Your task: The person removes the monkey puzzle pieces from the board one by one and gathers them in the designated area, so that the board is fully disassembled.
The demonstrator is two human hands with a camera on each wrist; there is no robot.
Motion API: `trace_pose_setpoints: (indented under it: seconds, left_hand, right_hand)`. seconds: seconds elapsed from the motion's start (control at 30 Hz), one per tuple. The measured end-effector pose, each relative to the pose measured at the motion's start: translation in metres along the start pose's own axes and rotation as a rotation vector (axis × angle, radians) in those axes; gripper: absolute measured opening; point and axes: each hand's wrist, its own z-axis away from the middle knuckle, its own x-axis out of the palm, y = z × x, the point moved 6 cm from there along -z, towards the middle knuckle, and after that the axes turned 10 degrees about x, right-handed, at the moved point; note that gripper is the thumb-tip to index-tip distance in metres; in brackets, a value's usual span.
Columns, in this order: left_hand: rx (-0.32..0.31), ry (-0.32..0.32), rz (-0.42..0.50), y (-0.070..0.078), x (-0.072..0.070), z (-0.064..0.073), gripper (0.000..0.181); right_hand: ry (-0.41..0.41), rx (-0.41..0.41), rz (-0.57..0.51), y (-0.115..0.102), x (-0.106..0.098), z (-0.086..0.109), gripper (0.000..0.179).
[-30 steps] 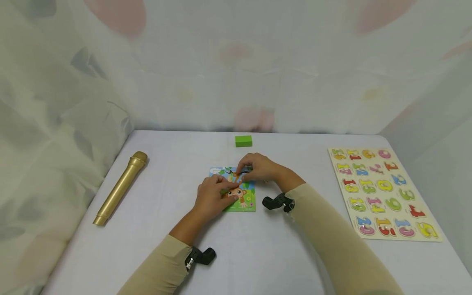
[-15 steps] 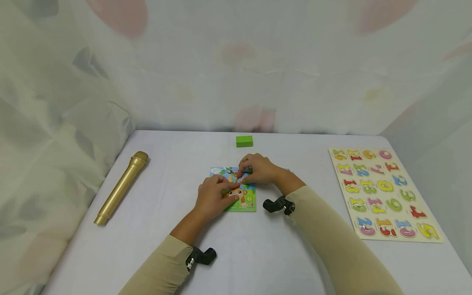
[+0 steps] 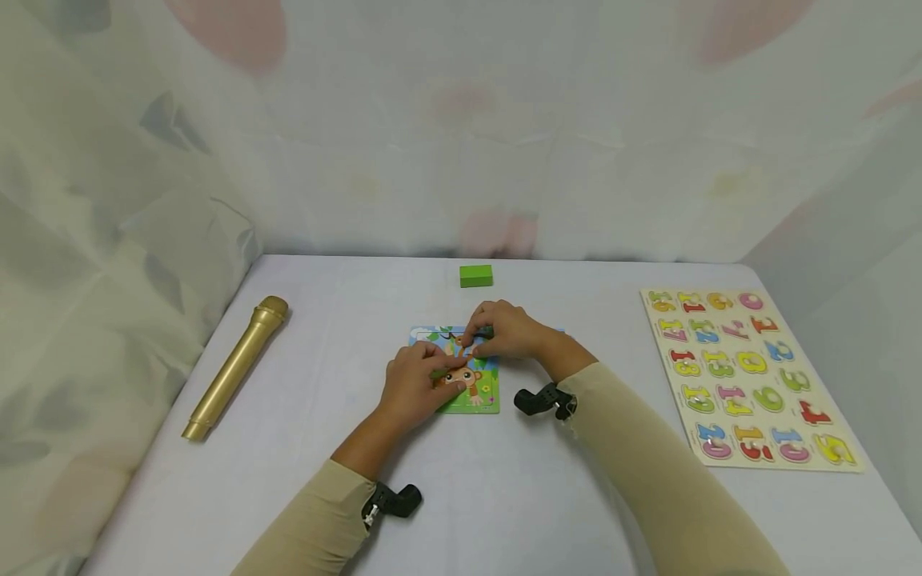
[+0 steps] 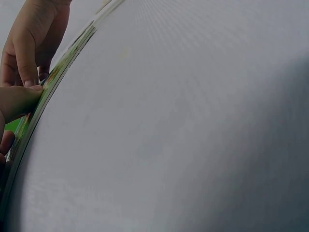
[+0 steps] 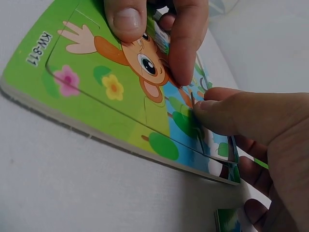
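Observation:
A small jigsaw board with a cartoon monkey point(image 3: 490, 400) lies flat on the white table. My left hand point(image 3: 414, 380) rests on its left part, thumb and fingers pressing the picture over the monkey. My right hand point(image 3: 507, 330) is at the board's upper right. In the right wrist view, its thumb and fingers pinch a puzzle piece point(image 5: 212, 145), slightly raised at one edge within the frame. The left hand's fingertips point(image 5: 128, 21) touch the picture beside it. From the left wrist, the board point(image 4: 53, 79) shows edge-on, with both hands over it.
Another piece point(image 5: 227, 220) lies right of the board, partly behind the right hand. Behind the board is a green block point(image 3: 475, 276). A gold microphone point(image 3: 238, 364) lies at left, a number puzzle board point(image 3: 791, 416) at right. Cloth walls surround the table.
My right hand has shifted slightly at the board's upper right, and a bit of blue now shows beyond its wrist. The left hand stays in place.

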Motion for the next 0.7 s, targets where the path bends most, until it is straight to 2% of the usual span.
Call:
trace_pose_setpoints:
  seconds: [0.13,0.4,0.7]
  left_hand:
    - [0.002,-0.003,0.0,-0.0011,0.0006,0.0002,0.039]
    - [0.0,0.005,0.027,-0.0008,-0.0007,0.001,0.038]
    - [-0.001,-0.009,0.022,-0.0017,0.0009,0.0013,0.039]
  right_hand:
    - [0.004,-0.015,-0.021,-0.0003,-0.0015,-0.0005,0.016]
    - [-0.006,0.004,-0.036,0.002,-0.0019,-0.0053,0.044]
    - [-0.022,-0.018,-0.063,-0.0001,-0.0039,-0.0043,0.036]
